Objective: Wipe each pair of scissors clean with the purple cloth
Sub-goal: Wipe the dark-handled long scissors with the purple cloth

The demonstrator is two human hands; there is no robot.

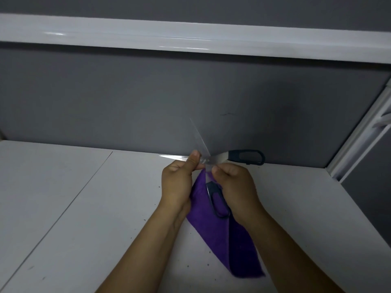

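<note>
- Bare forearms (146,246) nearest, rising from lower edge and converging over flat white worktop (63,208).
- Left grip (177,182): fingers curled, thumb laid along a blade just beside the pivot; closed on pair of steel-bladed scissors with dark loop handles (211,159).
- Right grip (234,185): fingers curled, thumb tip pinching the steel shank just below the pivot, above the lower handle; closed on the same scissors.
- Scissors held up off the worktop, near its far edge, splayed wide: one blade pointing left, the other up and away against the wall; one handle out to the right, the other pointing back toward the camera between the two hands.
- Upward blade blurred, outline faint.
- Soft purple cloth (203,223) under the scissors, between both wrists; top corner reaching just beneath the pivot, lower handle lying in front of it.
- Long strip of cloth trailing down and right, lower end apparently on the worktop; right half in shadow, darker.
- Cannot tell which grip, if either, has hold of the cloth.
- Worktop marked by thin seam lines and scattered dark specks.
- Matte grey partition wall (127,102) behind; glossy white rail (190,39) across the top; white frame (359,134) at right corner.
</note>
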